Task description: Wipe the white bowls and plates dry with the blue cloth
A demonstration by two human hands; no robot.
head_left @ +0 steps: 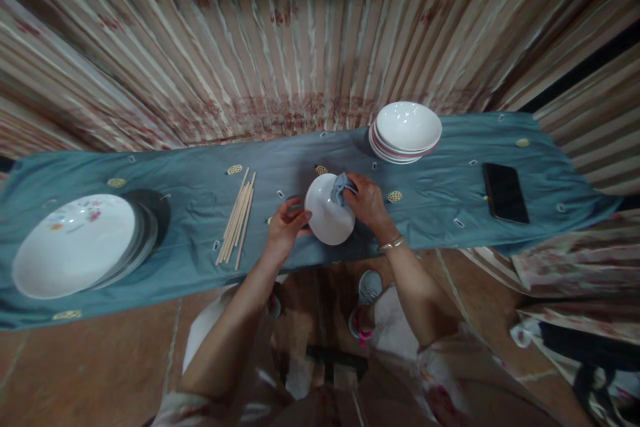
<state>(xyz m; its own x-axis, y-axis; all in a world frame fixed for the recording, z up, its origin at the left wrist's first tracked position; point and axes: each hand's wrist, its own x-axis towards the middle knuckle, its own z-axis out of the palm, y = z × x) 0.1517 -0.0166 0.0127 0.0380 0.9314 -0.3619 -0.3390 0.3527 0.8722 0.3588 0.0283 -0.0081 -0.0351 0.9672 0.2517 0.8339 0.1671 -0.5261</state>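
Note:
Near the middle of the cloth-covered table is a white bowl, its opening facing me. My left hand grips its left rim, thumb on the inner side and fingers at the outside. A bunched blue-grey cloth is pinched in my right hand and touches the bowl's upper right rim. Part of the cloth is hidden by my fingers. Beyond my right hand stands a stack of white bowls. Several pale wooden chopsticks lie loosely together left of my left hand.
A stack of large white plates, the top one with a flower print, stands at the left end. On the right lies a black phone. The teal tablecloth covers a narrow table, with a pleated floral curtain behind it.

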